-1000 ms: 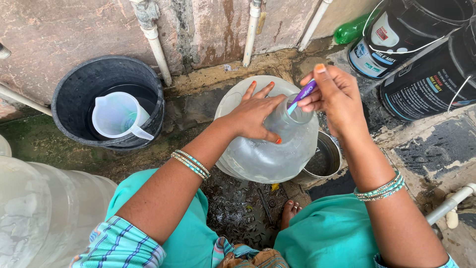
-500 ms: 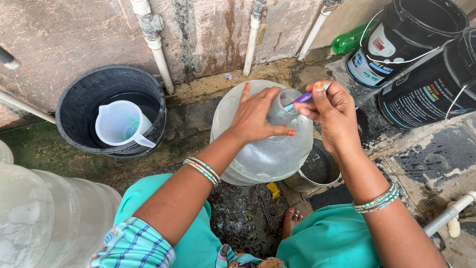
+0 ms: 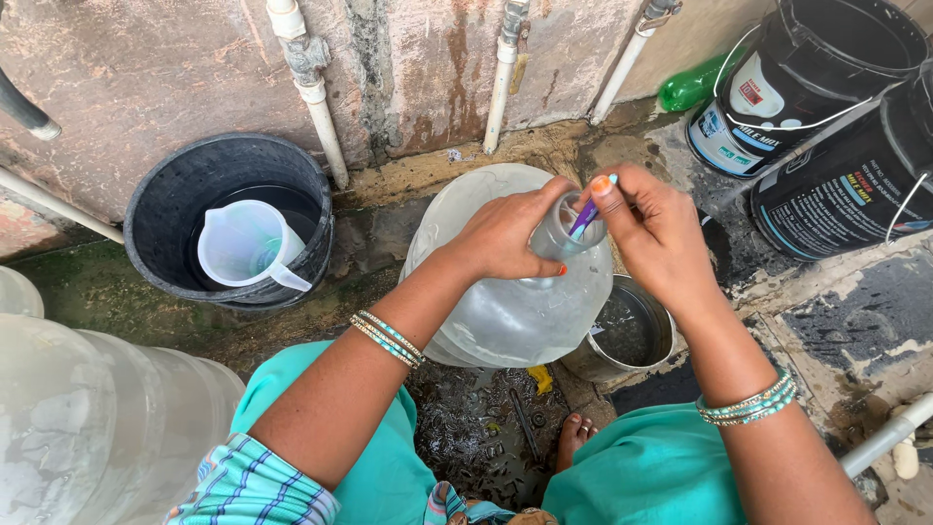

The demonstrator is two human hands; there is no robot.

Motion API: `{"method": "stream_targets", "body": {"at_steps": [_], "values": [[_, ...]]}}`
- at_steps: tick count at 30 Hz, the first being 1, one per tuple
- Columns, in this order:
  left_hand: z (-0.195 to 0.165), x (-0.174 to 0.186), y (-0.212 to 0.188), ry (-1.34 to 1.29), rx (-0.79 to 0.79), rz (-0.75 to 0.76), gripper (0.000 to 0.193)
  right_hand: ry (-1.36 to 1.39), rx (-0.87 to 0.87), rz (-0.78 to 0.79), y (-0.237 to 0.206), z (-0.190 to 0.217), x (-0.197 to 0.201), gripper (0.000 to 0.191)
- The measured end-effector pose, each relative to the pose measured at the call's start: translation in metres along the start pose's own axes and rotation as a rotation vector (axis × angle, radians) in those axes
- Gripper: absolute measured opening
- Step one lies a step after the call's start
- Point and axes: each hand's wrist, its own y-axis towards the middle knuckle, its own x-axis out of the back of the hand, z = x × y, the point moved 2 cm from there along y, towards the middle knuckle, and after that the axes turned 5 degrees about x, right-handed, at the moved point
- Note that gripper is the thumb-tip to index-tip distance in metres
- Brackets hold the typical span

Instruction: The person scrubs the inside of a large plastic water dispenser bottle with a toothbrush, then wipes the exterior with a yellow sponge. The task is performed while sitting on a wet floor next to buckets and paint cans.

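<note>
one big clear water jug point(image 3: 505, 311), neck gripped by left hand point(image 3: 505, 233), purple brush point(image 3: 586, 216) pinched in right hand point(image 3: 661, 238)

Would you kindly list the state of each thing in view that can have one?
large clear water jug: upright, mouth uncapped.
left hand: gripping the jug's neck.
right hand: holding a purple brush.
purple brush: tip poked into the jug's mouth.
black tub: holds water.
white measuring jug: sitting inside the tub.
steel pot: open, wet inside.
two black paint buckets: upright, lidless.
green bottle: lying on its side.
</note>
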Motion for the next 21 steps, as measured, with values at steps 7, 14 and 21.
{"method": "stream_targets", "body": {"at_steps": [7,14,21], "values": [[0.01,-0.012,0.007,-0.027,-0.021,-0.015,0.103,0.071,0.196,-0.209,-0.018,0.07,0.053,0.031],[0.016,-0.014,0.01,-0.064,-0.02,-0.009,0.104,-0.038,-0.019,-0.137,0.0,0.037,0.024,0.028],[0.022,-0.011,0.011,-0.048,0.012,-0.001,0.109,0.184,0.176,-0.185,-0.002,0.053,0.039,0.025]]}}
